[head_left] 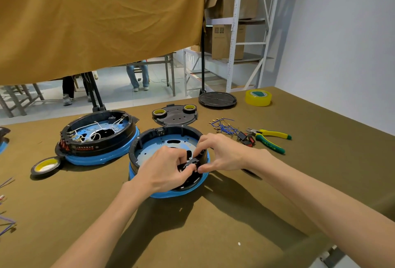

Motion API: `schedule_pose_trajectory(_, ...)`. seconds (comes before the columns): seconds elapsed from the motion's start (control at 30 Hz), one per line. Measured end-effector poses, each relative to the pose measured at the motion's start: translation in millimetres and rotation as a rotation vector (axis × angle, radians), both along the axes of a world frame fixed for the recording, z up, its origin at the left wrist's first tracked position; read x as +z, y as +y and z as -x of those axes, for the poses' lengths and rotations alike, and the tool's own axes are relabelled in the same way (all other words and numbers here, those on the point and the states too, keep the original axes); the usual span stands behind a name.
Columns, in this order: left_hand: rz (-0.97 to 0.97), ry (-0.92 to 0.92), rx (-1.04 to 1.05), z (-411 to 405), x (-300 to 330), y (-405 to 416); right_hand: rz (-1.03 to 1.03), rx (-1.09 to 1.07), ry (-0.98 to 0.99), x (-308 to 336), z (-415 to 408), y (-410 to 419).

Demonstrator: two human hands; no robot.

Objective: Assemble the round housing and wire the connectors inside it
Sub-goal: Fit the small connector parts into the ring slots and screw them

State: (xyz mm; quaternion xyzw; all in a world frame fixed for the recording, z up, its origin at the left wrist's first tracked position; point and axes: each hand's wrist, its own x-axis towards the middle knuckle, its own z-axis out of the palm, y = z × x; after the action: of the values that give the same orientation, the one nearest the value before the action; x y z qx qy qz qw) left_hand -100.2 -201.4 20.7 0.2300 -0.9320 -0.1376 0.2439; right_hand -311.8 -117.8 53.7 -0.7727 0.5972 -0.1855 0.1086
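- The round housing (168, 150), black-walled with a blue band round its base and a light blue perforated floor, sits near the middle of the olive-covered table (213, 225).
- The left hand (164, 169) reaches over the housing's near rim, fingers curled, pinching a small black connector part (190, 164) at the near-right part of the wall.
- The right hand (222, 152) comes in from the right; its thumb and fingertips pinch the same black part from the other side.
- A second housing (100, 139) stands to the left and a little farther off, with white wires (102, 129) looped inside it.
- A roll of dark tape (46, 166) with a yellow core lies just near-left of that second housing.
- A flat black plate (174, 115) lies beyond the worked housing, with two small tape rolls (159, 114) resting on it.
- Short blue wires (224, 125) with metal ends lie in a loose pile to the right, beside a few small black and red switches (245, 138).
- Pliers (271, 138) with green and yellow handles lie just right of those switches.
- A round black lid (217, 99) and a yellow tape roll (258, 97) lie at the far edge.
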Motion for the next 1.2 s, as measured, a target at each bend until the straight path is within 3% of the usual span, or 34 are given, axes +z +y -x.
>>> schedule_pose_trajectory(0.27,0.089,-0.012,-0.012,0,-3,-2,0.061,-0.026,-0.08,-8,-1,8)
schedule_pose_trajectory(0.37,0.094,-0.028,0.018,7,-3,-1,0.101,-0.088,-0.231,-17,11,15)
schedule_pose_trajectory(0.43,0.096,-0.027,0.05,11,-3,-1,0.286,-0.314,-0.337,-21,33,17)
schedule_pose_trajectory(0.5,0.1,-0.03,0.067,15,-3,0,0.422,-0.681,-0.29,-25,63,14)
schedule_pose_trajectory(0.57,0.1,-0.038,0.077,17,-2,0,0.279,-0.979,-0.137,-30,88,10)
schedule_pose_trajectory(0.63,0.1,-0.04,0.098,19,-1,2,0.051,-1.084,-0.043,-39,100,3)
schedule_pose_trajectory(0.7,0.101,-0.044,0.121,21,-1,3,-0.011,-1.094,-0.031,-43,104,-4)
schedule_pose_trajectory(0.87,0.076,-0.056,0.14,23,-2,2,0.08,-1.105,-0.002,-44,106,-7)
schedule_pose_trajectory(1.03,0.071,-0.051,0.198,32,2,2,0.487,-0.867,-0.351,-22,66,9)
schedule_pose_trajectory(1.2,-0.03,-0.038,0.323,62,9,20,0.502,-0.651,-0.531,-13,8,31)
